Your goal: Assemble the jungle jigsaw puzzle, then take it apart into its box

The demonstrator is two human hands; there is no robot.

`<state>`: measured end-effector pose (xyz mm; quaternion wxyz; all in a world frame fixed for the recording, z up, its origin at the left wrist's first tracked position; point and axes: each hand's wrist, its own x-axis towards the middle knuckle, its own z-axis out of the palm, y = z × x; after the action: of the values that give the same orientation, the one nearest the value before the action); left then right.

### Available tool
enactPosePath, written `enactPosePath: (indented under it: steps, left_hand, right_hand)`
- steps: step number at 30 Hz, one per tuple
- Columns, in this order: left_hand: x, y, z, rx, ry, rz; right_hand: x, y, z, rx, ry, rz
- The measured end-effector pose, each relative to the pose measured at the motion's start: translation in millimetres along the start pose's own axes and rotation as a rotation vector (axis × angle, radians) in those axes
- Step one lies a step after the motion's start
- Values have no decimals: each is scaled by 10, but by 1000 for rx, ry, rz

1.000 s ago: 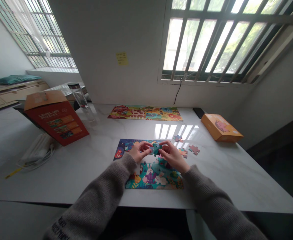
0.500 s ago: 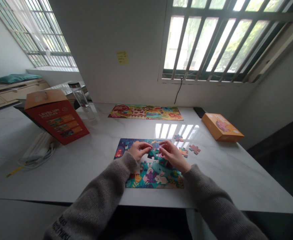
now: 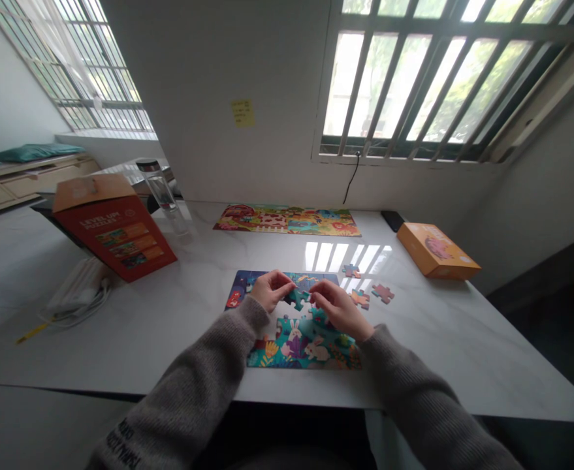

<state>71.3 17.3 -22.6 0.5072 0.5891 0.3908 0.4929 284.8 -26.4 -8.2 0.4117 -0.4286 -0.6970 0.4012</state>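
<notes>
Puzzle (image 3: pixel 302 352) lay part-built on counter (image 3: pixel 169 339), left hand (image 3: pixel 270 290) pinching a teal piece (image 3: pixel 296 299), right hand (image 3: pixel 338 310) just beside, three pieces (image 3: pixel 360 299) loose.

Seemingly a room in a home, with a marble-topped table (image 3: pixel 438 346) from six to three o'clock, cushioned window bench (image 3: pixel 22 179) at ten o'clock, barred window (image 3: pixel 414 85) at one o'clock

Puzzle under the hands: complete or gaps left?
Incomplete: the jigsaw puzzle has a gap showing white tabletop by the left hand, and loose pieces lie to its right.
</notes>
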Motion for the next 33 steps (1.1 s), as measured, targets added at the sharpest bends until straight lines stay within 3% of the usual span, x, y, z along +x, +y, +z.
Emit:
enactPosePath:
  steps: [4, 6, 15, 24, 28, 33]
  left_hand:
    - [58, 65, -164, 28, 155, -17]
    - [69, 81, -219, 41, 162, -49]
    - [18, 81, -141, 31, -120, -119]
    - [40, 59, -358, 29, -160, -80]
    - [-9, -1, -262, 129, -285, -64]
    - [-26, -38, -177, 312, -298, -2]
  right_hand:
    - [25, 55, -89, -8, 130, 13]
    - [28, 70, -109, -28, 145, 14]
    - [12, 44, -122, -228, 155, -24]
    - [6, 112, -127, -337, 112, -90]
    - [3, 90, -124, -355, 95, -106]
    - [3, 85, -120, -370, 85, -112]
